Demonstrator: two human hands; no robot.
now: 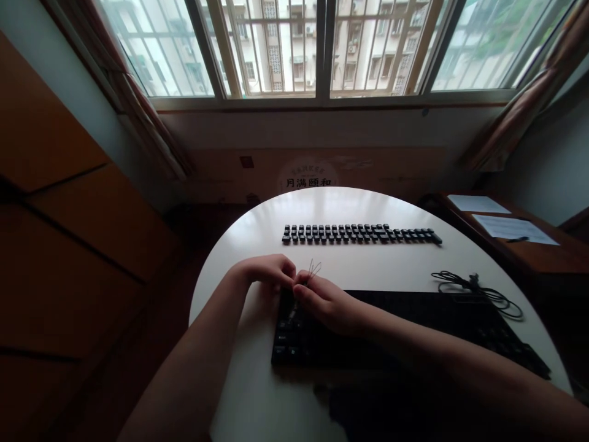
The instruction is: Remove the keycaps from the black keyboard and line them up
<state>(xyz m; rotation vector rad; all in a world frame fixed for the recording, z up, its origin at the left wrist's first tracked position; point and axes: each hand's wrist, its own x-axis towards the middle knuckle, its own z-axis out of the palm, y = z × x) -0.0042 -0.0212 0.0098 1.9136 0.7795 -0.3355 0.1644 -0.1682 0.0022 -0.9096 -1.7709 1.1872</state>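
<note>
A black keyboard (391, 307) lies on the round white table, with some keycaps (288, 351) still on its left end and many key places dark. My right hand (329, 301) is closed over the keyboard's upper left part, gripping a wire keycap puller (313, 267) whose thin loops stick up past the fingers. Against its fingertips, my left hand (276, 270) is bent at the wrist with curled fingers, by the keyboard's upper left corner. What the left fingers pinch, if anything, is hidden. Removed black keycaps (354, 233) stand in rows behind the keyboard.
The keyboard's coiled black cable (483, 291) rests at the table's right side. The white table (239, 245) has a curved edge. To the right, a brown desk (529, 261) bears papers (515, 228) and a pen (518, 239). A barred window is beyond.
</note>
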